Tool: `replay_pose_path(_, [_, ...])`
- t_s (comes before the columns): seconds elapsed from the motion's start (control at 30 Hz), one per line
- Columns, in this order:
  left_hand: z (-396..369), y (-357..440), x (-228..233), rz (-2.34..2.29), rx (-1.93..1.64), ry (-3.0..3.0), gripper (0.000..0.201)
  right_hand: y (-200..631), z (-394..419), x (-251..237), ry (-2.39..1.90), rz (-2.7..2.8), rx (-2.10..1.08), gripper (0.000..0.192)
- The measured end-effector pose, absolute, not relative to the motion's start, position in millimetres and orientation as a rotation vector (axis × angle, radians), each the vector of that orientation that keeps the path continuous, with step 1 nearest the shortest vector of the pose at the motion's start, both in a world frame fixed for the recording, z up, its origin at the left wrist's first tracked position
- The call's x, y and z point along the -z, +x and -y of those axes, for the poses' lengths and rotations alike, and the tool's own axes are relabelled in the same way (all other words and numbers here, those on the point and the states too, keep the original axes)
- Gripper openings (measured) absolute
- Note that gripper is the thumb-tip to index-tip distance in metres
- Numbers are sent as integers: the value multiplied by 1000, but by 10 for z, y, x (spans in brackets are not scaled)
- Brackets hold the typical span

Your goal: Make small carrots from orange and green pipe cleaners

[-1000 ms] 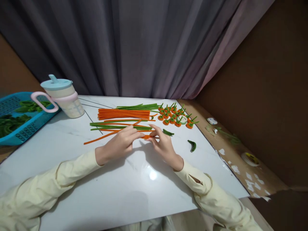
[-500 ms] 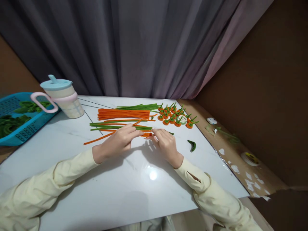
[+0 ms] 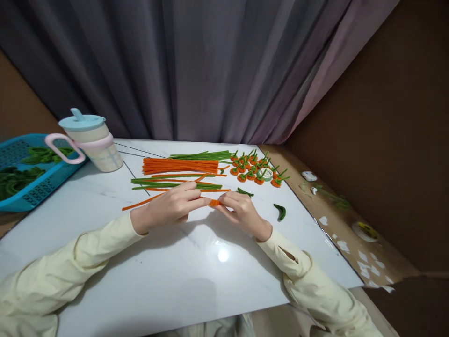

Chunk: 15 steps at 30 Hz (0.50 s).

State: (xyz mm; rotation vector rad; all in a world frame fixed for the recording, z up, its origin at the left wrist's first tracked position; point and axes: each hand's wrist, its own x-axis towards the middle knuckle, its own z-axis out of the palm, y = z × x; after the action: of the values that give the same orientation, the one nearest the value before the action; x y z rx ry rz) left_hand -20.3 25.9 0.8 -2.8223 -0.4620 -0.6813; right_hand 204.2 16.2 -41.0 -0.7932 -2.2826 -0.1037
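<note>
Between my two hands is a small orange coil of pipe cleaner (image 3: 214, 202), its wound ridges showing. My left hand (image 3: 175, 204) pinches the coil's left end, and an orange strand sticks up past its knuckles. My right hand (image 3: 243, 211) closes thumb and fingers on the coil's right end. Just beyond my hands lie loose green pipe cleaners (image 3: 168, 184) and orange ones, one orange strand (image 3: 135, 205) reaching out to the left. A bundle of orange pipe cleaners (image 3: 180, 166) lies farther back. Dark green curled pieces (image 3: 280, 212) rest to the right.
Several small orange pumpkins with green stems (image 3: 250, 171) stand at the back right around a roll of tape (image 3: 265, 174). A lidded cup (image 3: 96, 145) and a blue basket (image 3: 38, 189) of green pieces are at left. Paper scraps (image 3: 343, 246) lie right.
My right hand has shifted slightly down and right, uncovering a dark green piece behind it. The orange coil sits a little lower, still between both hands.
</note>
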Motion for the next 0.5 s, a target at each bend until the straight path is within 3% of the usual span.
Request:
replay_pose_path(0.13, [-305,-237,-91,416,656,-2853,44,2004,-127,422,-774,2222,-32,28])
replay_pose_path(0.23, [-352,-258,-110,565,832,-2999,32,1970,-126,456,-816,2162,30,29])
replay_pose_path(0.33, [-367,-214,-95,926,1246,-3162,31,1940,-134,508,-861,2137,97,28])
replay_pose_path(0.5, [-316,-11,-34,1639,2248,-3223,33,1879,-112,607,-937,2090,112,30])
